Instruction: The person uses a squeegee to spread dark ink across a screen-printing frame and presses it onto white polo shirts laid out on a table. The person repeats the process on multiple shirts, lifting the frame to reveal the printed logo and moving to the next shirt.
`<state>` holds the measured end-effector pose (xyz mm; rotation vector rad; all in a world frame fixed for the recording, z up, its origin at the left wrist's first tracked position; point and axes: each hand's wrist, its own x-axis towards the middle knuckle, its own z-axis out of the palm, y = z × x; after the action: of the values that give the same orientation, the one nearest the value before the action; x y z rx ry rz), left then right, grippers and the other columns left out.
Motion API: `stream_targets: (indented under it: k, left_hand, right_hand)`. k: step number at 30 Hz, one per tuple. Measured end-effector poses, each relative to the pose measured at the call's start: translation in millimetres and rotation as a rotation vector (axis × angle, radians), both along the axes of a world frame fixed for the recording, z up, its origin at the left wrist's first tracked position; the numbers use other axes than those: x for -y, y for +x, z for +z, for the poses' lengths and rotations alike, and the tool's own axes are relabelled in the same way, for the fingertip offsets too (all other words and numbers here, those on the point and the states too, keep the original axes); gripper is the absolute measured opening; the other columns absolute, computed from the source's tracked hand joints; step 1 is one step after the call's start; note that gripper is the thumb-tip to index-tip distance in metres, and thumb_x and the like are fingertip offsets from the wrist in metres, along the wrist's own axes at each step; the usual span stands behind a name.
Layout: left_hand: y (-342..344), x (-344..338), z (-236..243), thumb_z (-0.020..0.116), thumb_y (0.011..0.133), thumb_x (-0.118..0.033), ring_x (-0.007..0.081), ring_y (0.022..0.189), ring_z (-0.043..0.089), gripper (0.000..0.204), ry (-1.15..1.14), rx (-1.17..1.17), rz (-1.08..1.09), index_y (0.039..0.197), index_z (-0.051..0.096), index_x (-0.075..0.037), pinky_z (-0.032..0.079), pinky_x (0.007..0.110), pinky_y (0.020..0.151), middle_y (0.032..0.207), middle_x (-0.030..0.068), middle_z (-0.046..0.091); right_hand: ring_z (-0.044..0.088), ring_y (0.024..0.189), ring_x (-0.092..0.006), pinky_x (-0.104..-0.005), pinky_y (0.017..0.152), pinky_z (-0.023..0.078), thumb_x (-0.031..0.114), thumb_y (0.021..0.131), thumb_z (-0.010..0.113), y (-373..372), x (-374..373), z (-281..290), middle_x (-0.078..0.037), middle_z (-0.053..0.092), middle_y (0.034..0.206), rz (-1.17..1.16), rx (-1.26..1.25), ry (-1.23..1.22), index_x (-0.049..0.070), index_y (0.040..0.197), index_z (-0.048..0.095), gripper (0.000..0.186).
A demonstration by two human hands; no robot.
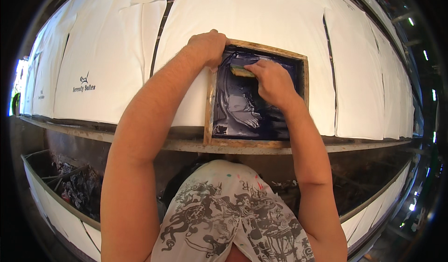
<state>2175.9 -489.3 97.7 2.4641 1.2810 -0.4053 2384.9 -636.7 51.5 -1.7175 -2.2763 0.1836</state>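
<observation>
A wooden-framed printing screen (261,44) lies on white cloth, its mesh smeared with dark purple-blue ink (247,117). My left hand (210,45) is closed on the frame's upper left corner. Inside the frame, toward the top, my right hand (275,80) grips a small squeegee (240,71) with a pale yellowish edge, held in the ink. The mesh under my right hand is partly hidden.
White fabric pieces (102,52) with dark printed designs lie side by side on the long table, continuing rightward (354,84). A metal rail (93,129) runs along its near edge. Below, more white pieces (368,220) line lower racks at both sides, near dark clutter (77,192).
</observation>
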Motion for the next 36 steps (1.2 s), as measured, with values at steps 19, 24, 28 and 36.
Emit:
stream_targets:
  k: [19,24,28,36]
  left_hand:
    - [4,0,3,0.103,0.072,-0.001,0.0378,0.138,0.073,0.105,-0.028,0.023,0.025,0.167,0.065,-0.024,0.062,0.047,0.116,0.155,0.0166,0.068]
    - [-2,2,-5,0.102,0.068,0.005,0.0396,0.136,0.073,0.108,-0.015,0.079,0.047,0.166,0.066,-0.021,0.062,0.046,0.117,0.149,0.0190,0.070]
    - [-3,1,-5,0.103,0.071,-0.002,0.0360,0.138,0.073,0.107,-0.024,0.017,0.051,0.168,0.064,-0.025,0.062,0.045,0.117,0.154,0.0160,0.068]
    - [0,2,4,0.103,0.068,0.003,0.0386,0.136,0.073,0.107,-0.001,0.069,0.039,0.165,0.067,-0.020,0.062,0.046,0.115,0.150,0.0190,0.070]
  right_hand:
    - [0.076,0.113,-0.0393,-0.0491,0.098,0.057,-0.008,0.095,0.068,80,18,18,-0.017,0.083,0.123,-0.164,-0.038,-0.091,0.010,0.132,0.084,0.044]
    - [0.075,0.117,-0.0356,-0.0491,0.099,0.057,-0.009,0.085,0.068,61,63,-15,-0.014,0.082,0.126,-0.047,0.014,0.113,0.006,0.131,0.084,0.051]
    - [0.074,0.118,-0.0323,-0.0468,0.100,0.056,-0.010,0.083,0.070,37,117,-10,-0.012,0.081,0.130,0.025,0.000,0.115,0.007,0.133,0.084,0.055]
    - [0.077,0.109,-0.0376,-0.0487,0.095,0.057,-0.008,0.090,0.066,44,72,37,-0.013,0.085,0.114,0.141,-0.069,-0.101,0.010,0.130,0.084,0.047]
